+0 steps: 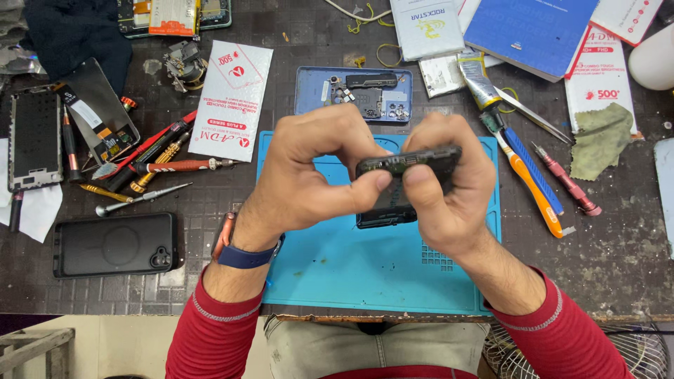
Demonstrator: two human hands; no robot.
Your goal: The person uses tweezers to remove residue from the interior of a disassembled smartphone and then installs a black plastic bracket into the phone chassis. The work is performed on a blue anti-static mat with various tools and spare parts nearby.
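Both hands hold a phone (404,184) just above the blue mat (351,270), at the mat's upper middle. The phone is dark, almost black, and stands on edge with its top rim tipped toward the camera; along that rim small greenish and metal inner parts show, so its back looks open. Its lower end hangs below the fingers, dark and glossy.

The left hand (309,172) is curled, thumb and forefinger pinching the phone's left corner. A blue band sits on that wrist. The right hand (439,186) wraps the phone's right side, thumb pressed on the near face and fingers folded over the top rim. Both sleeves are red.

Just beyond the mat's far edge lies a blue tray (312,88) with small metal parts and a dark module in it. Left of the mat lies a white packet (232,102) with red print, and further left a cluster of screwdrivers (151,165) with red, black and brass handles. Near the mat's lower left corner lies a black case (116,244) on the worktop (618,245). Far left of the mat a phone frame (34,137) lies flat. Right of the mat lie an orange tool (533,193), a blue tool (537,172) and a red screwdriver (565,179), with a green cloth (600,140) beyond them.
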